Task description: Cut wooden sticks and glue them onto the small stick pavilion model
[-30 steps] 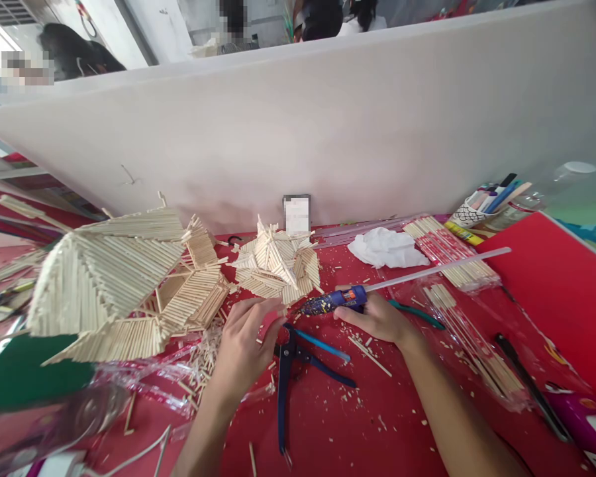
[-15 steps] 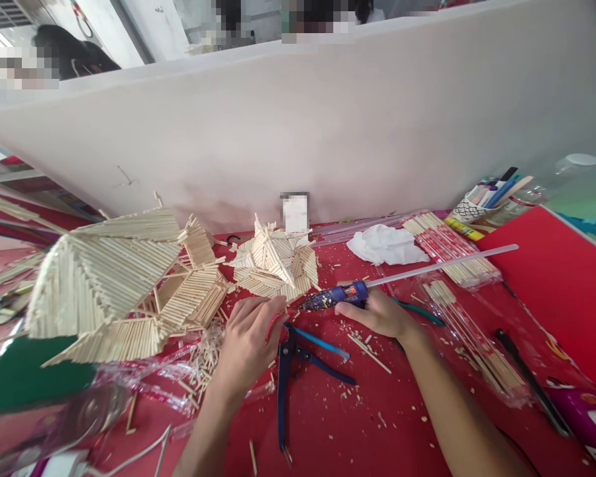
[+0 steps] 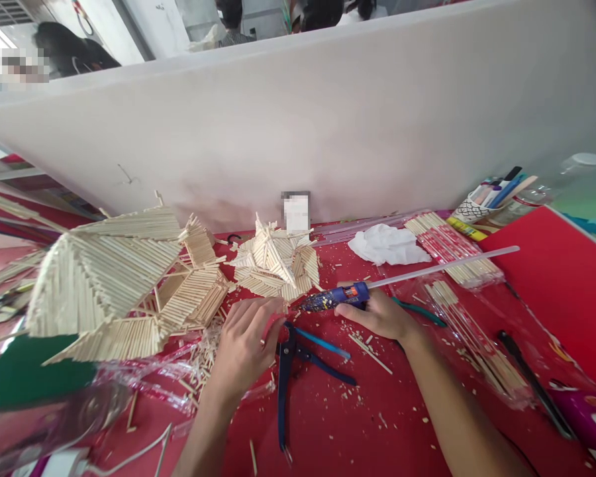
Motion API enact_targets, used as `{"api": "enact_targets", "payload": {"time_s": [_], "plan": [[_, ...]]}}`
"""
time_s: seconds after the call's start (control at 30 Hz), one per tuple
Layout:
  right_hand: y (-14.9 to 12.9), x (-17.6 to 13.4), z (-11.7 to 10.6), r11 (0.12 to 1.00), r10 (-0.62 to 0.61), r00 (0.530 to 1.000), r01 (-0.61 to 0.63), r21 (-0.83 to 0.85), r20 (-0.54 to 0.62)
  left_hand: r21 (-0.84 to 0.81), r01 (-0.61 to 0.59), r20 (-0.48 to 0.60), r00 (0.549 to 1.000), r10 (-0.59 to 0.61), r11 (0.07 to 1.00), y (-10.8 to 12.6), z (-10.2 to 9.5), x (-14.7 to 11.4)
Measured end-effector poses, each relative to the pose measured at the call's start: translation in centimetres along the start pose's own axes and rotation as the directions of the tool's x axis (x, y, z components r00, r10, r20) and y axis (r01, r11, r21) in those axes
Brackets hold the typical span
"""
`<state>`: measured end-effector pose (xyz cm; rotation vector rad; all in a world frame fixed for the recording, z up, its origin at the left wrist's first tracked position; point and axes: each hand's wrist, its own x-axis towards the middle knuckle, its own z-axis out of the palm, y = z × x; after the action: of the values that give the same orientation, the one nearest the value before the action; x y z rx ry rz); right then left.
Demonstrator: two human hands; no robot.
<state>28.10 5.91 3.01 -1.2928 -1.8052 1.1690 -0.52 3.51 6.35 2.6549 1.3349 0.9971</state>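
My right hand (image 3: 375,315) is wrapped round a blue glue gun (image 3: 332,298), its nozzle pointing left and a long clear glue stick (image 3: 442,266) jutting from its back. Close to the nozzle, my left hand (image 3: 251,334) has thumb and fingers drawn together in a pinch; what lies between the fingertips is too small or hidden to make out. Just beyond the hands rests a star-like piece of glued wooden sticks (image 3: 271,262). Under the left fingertips lies a dark blue cutter tool (image 3: 287,377) with spread handles, beside a light blue strip (image 3: 322,341).
A large stick-built model roof (image 3: 114,265) stands at the left. Wrapped bundles of sticks (image 3: 477,344), a crumpled white tissue (image 3: 387,245) and a pen cup (image 3: 471,207) are at the right. Wood scraps litter the red table (image 3: 357,430). A pale partition (image 3: 298,119) closes the back.
Both hands and the glue gun stay almost in place. The left fingers have shifted very slightly; the whole view has moved a touch.
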Motion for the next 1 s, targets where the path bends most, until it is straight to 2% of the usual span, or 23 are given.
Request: {"api": "enact_targets", "payload": {"time_s": [0.13, 0.33, 0.43, 0.7, 1.0], "plan": [[-0.4, 0.0, 0.2, 0.999, 0.033, 0.999, -0.034, -0.031, -0.019, -0.071, 0.093, -0.010, 0.996, -0.094, 0.993, -1.1, -0.2, -0.8], [0.0, -0.1, 0.4, 0.995, 0.096, 0.992, -0.098, -0.012, -0.077, -0.170, 0.179, 0.048, 0.984, -0.173, 0.969, -2.0, 0.1, -1.7], [0.0, -0.1, 0.5, 0.997, 0.078, 0.996, -0.078, -0.011, -0.050, -0.203, 0.190, 0.043, 0.982, -0.185, 0.961, -1.7, 0.7, -1.7], [-0.1, 0.0, 0.6, 1.000, 0.027, 0.999, -0.026, 0.011, -0.031, -0.183, 0.203, -0.062, 0.974, -0.218, 0.962, 0.3, 2.3, -1.1], [0.4, 0.0, 0.8, 0.999, 0.031, 0.999, -0.031, 0.014, -0.027, -0.143, 0.204, -0.105, 0.970, -0.220, 0.968, 0.6, 3.0, -1.1]]}}
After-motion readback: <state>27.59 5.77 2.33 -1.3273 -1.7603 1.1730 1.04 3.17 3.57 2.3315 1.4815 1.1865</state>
